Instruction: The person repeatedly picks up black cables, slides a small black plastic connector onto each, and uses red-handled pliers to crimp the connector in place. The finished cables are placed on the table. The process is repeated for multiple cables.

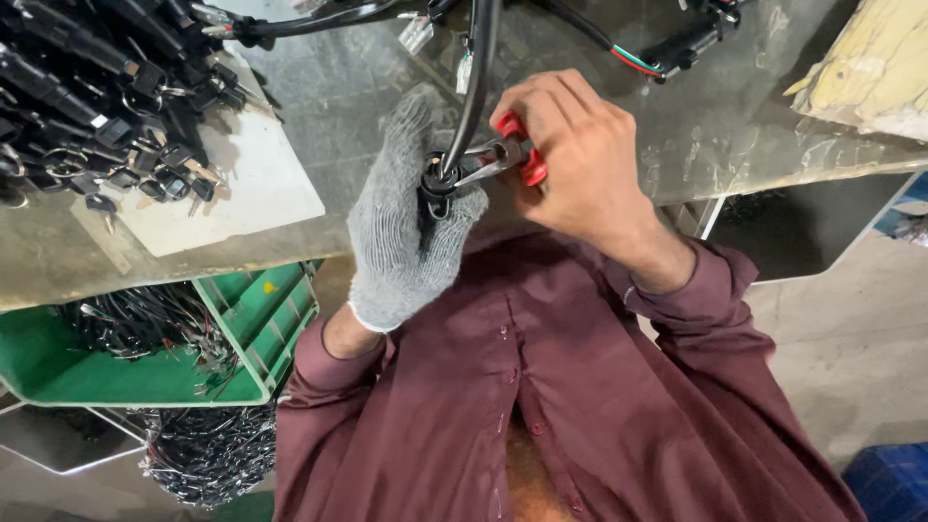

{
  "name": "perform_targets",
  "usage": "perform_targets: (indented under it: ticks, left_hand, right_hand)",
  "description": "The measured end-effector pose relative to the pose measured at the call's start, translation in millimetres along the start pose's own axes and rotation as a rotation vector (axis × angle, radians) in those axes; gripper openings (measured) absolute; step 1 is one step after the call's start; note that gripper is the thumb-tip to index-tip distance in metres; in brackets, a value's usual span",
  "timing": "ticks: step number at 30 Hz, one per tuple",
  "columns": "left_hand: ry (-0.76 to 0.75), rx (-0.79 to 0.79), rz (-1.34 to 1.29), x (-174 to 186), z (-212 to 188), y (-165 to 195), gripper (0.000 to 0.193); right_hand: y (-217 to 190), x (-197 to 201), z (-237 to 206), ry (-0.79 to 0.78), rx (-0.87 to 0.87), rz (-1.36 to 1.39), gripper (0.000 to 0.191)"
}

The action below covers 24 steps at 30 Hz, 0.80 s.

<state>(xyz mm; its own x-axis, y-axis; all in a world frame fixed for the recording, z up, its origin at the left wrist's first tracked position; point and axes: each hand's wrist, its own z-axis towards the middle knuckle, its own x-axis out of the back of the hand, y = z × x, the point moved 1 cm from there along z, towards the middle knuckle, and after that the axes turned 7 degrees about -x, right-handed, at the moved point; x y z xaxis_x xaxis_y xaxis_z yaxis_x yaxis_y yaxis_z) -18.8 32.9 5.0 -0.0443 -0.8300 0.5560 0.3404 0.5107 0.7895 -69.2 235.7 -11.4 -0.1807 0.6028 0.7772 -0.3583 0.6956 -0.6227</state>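
Gripping black cable bundle [447,179] in gloved left hand [406,227], fingers wrapped shut, at table's near edge [193,256]; bare right hand [580,155] squeezing red-handled pliers [503,155]; light, floppy, best held beside the joint

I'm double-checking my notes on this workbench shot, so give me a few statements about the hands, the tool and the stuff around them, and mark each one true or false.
1. The left hand wears a grey knit glove. True.
2. The right hand is gloved too. False: it is bare.
3. The right hand holds red-handled pliers. True.
4. The pliers point at a black cable gripped by the left hand. True.
5. The crate under the bench is blue. False: it is green.
6. The pile of keys lies at the right of the bench. False: it lies at the left.
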Motion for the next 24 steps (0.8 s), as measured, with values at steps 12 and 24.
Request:
perform_targets:
  ticks: [12, 24]
  left_hand:
    - [-0.028, 0.029, 0.192, -21.8, -14.2, -2.2, 0.066]
    - [-0.104, -0.059, 0.498, -18.6, -16.5, -11.0, 0.062]
  right_hand:
    - [4.5, -6.8, -16.9, 0.042, -0.103, -0.195, 0.032]
    - [-10.5, -17.3, -27.9, 0.022, -0.165, 0.077, 0.042]
